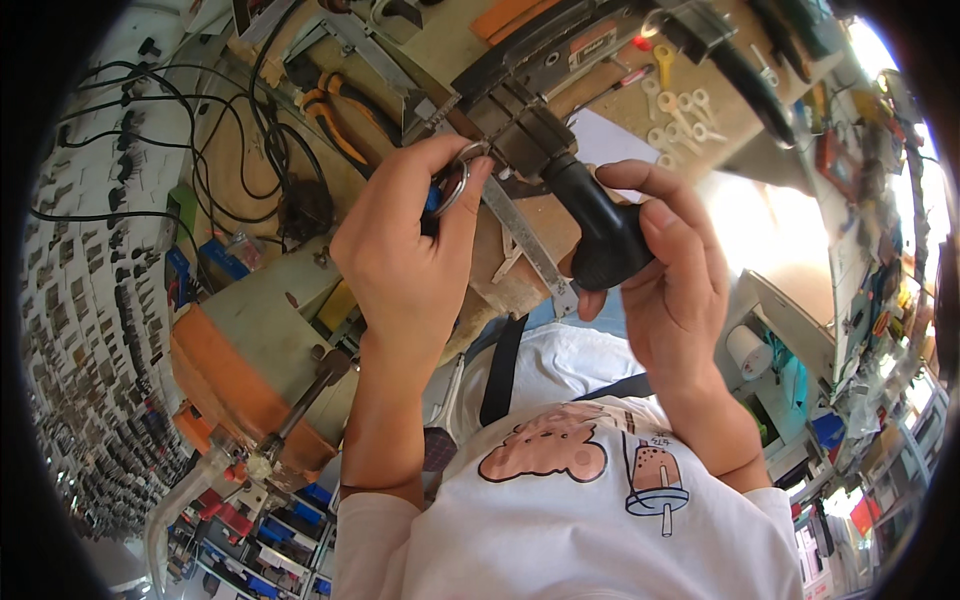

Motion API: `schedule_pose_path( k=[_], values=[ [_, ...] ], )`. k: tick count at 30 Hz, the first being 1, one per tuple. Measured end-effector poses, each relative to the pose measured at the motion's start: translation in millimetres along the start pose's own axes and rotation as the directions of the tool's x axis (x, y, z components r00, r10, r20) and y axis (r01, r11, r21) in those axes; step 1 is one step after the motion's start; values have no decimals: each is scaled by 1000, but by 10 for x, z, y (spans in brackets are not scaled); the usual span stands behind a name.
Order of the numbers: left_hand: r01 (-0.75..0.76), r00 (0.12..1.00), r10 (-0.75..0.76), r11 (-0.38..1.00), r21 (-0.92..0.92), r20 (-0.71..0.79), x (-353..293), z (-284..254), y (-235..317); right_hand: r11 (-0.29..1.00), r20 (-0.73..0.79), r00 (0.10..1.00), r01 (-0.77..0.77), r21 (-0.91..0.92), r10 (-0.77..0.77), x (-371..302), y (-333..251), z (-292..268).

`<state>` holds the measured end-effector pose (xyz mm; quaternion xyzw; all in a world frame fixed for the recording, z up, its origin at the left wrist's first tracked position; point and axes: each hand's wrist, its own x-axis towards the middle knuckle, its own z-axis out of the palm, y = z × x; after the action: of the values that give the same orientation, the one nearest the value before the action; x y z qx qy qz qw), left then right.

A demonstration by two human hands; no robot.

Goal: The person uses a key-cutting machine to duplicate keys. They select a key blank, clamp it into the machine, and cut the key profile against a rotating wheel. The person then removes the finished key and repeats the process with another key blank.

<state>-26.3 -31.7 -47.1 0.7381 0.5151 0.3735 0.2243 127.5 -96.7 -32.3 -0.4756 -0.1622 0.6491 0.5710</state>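
Note:
My left hand (395,235) pinches a metal key ring (463,178) between thumb and forefinger, right beside the metal clamp (520,128) of a bench machine. Something blue and dark (433,203) shows under the ring, partly hidden by the fingers. Any key in the clamp is too small or too covered to make out. With fingers and thumb curled around it, my right hand (682,275) grips the black knob (605,232) that sticks out from the clamp toward me. A flat steel bar (525,240) runs below the clamp, between my hands.
Orange-handled pliers (335,115) and black cables (205,150) lie left of the clamp. Several loose keys (685,120) and a white sheet (610,140) are at the right. A black lever (765,105) reaches over the bench. Racks of key blanks (90,320) fill the left wall.

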Motion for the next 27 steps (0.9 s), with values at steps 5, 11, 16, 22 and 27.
schedule_pose_path(
  k=[5, 11, 16, 22, 27],
  values=[
    [7, 998, -6, 1000, -17, 57, -15, -24, -15, 994, -15, 997, -72, -84, 71, 7, -64, 25],
    [-196, 979, 205, 938, 286, -3, -136, -289, 207, 367, 129, 618, 607, -705, -775, -112, -871, -533],
    [-185, 971, 192, 981, -58, 146, -314, 92, 561, 504, 150, 821, 471, -724, -551, 524, -1259, -740],
    [-157, 987, 156, 986, -47, -20, -348, 252, 539, 369, 353, 798, 555, -745, -488, 879, -1365, -856],
    [119, 926, -197, 962, -245, -323, -67, 166, 657, 103, 312, 613, 544, -832, -726, 1567, -1880, -1147]
  ],
)
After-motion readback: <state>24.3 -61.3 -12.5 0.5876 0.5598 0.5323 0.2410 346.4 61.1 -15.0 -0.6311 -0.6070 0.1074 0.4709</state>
